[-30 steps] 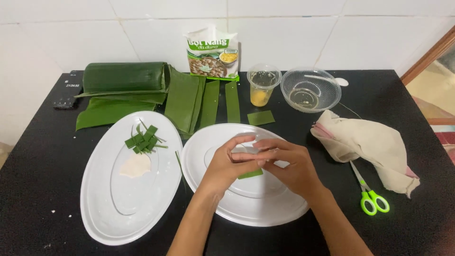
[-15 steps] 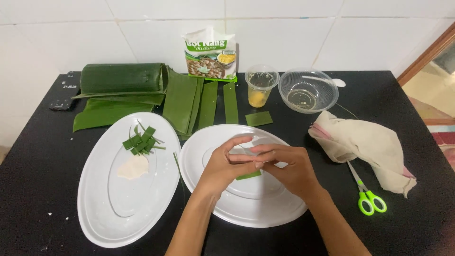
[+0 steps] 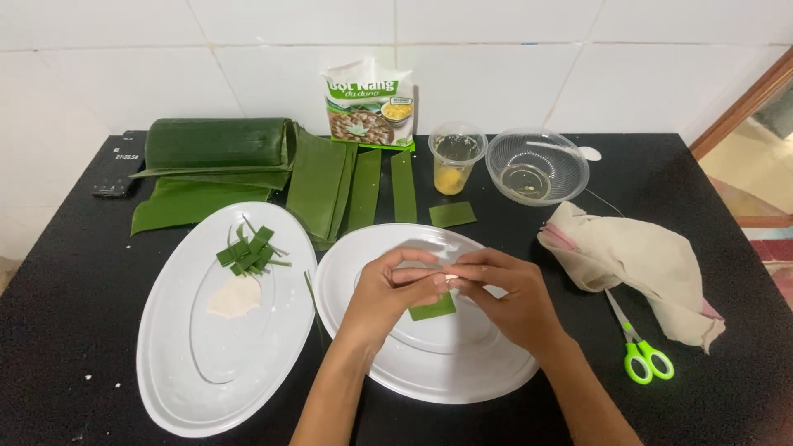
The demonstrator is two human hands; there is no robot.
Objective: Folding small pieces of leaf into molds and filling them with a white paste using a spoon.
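As a second earlier, the left hand (image 3: 388, 289) and right hand (image 3: 504, 293) stay together over the round white plate (image 3: 462, 372), fingertips pinched on a small green leaf piece (image 3: 433, 308). The oval plate (image 3: 206, 363) holds cut leaf strips (image 3: 248, 250) and pale dough (image 3: 234, 296). A clear cup (image 3: 454, 158) contains yellow filling. Green-handled scissors (image 3: 640, 351) lie on the black table (image 3: 66, 314) against a white tiled wall.
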